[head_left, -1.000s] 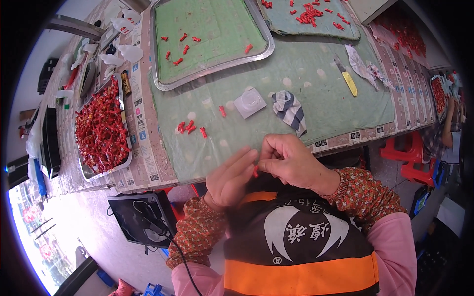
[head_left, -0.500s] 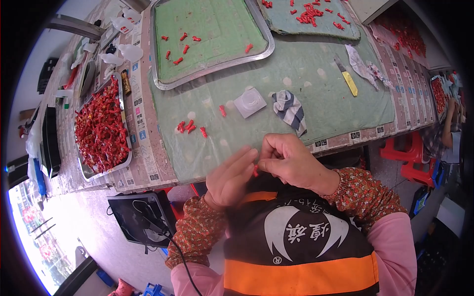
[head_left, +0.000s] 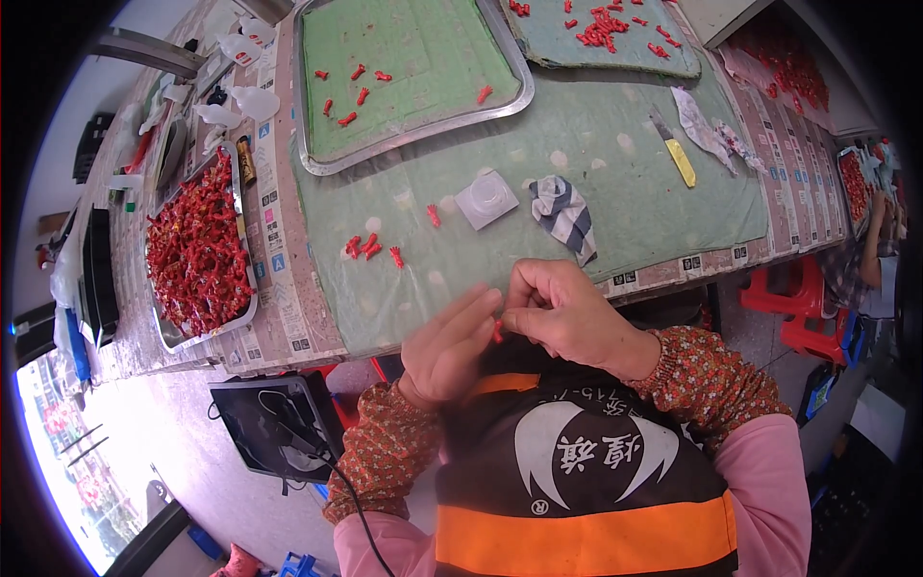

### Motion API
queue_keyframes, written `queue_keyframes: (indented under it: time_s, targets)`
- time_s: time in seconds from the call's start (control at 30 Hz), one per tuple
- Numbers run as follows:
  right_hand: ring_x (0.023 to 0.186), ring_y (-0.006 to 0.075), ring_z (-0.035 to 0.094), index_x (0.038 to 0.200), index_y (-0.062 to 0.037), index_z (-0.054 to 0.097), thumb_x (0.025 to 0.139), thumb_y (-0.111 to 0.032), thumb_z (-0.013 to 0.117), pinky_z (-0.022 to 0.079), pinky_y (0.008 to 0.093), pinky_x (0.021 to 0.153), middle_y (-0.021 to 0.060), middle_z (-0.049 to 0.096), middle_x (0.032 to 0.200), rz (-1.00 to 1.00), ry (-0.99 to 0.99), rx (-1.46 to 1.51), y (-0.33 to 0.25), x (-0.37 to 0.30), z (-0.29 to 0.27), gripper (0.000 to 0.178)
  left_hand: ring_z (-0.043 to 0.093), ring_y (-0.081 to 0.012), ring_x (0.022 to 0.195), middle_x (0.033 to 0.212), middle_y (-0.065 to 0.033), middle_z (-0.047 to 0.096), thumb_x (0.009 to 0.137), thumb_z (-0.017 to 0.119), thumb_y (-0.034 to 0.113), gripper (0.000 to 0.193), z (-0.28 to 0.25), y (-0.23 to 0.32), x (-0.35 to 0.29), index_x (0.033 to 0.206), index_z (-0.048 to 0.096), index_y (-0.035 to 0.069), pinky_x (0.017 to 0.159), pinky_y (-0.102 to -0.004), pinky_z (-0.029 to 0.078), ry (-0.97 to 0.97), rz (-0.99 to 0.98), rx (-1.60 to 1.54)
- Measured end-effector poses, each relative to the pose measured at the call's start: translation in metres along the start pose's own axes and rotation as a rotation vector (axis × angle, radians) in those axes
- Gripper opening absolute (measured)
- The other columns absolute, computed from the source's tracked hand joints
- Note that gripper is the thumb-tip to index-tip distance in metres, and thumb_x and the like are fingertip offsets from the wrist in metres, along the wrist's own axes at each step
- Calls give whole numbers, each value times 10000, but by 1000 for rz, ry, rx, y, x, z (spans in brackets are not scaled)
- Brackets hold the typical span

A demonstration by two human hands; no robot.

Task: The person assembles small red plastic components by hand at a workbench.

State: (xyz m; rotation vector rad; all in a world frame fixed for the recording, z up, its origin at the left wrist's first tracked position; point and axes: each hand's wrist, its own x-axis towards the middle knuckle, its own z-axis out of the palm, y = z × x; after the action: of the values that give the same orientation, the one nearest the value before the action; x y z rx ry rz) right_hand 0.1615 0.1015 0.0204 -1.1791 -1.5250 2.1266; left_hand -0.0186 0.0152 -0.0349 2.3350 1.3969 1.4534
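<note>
In front of my apron, a small red figure-like piece (head_left: 498,333) shows between my two hands, at the fingertips of my right hand (head_left: 567,315). That hand is closed in a pinch, its thumb and forefinger pressed together at the piece. My left hand (head_left: 447,346) faces it from the left, slightly blurred, with straight fingers laid side by side; whether it touches the piece is hidden. Beyond my hands, several like red pieces (head_left: 370,248) lie on the green cloth (head_left: 625,207). Near them are a small clear square holder (head_left: 486,199) and a folded striped rag (head_left: 564,217).
A metal tray (head_left: 423,139) with scattered red pieces stands ahead; a heaped tray (head_left: 202,250) is at left. A yellow-handled knife (head_left: 681,162) and crumpled tissue (head_left: 707,130) lie at right. Red stools (head_left: 793,298) and another person's arm (head_left: 873,240) appear farther right.
</note>
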Motion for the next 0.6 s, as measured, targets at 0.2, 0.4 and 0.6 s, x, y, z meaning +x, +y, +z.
queue_keyframes:
  time_s: [0.2, 0.4, 0.6]
  targets:
    - [462, 33, 474, 828, -26, 535, 905, -67, 636, 337, 194, 375, 1, 540, 654, 49, -86, 130, -5, -1, -1, 134, 717, -370, 953, 1066, -212, 710, 809, 696, -35, 235, 3, 4, 2, 1018, 599, 8, 726, -365, 600, 61, -48, -44]
    - [473, 28, 477, 889, -47, 543, 954, -154, 625, 360, 184, 395, -7, 538, 671, 64, -107, 140, -26, -5, -7, 149, 724, -290, 859, 1063, -197, 705, 860, 668, -82, 204, 6, 17, 12, 1032, 588, -5, 730, -350, 581, 161, -325, -231]
    - [627, 36, 541, 1036, -33, 558, 964, -115, 604, 423, 203, 523, 2, 554, 774, -253, -29, -111, -14, -9, -16, 118, 697, -179, 798, 1081, -144, 666, 906, 615, -74, 215, -5, 40, 32, 1081, 517, 5, 738, -278, 578, 303, -1047, -1007]
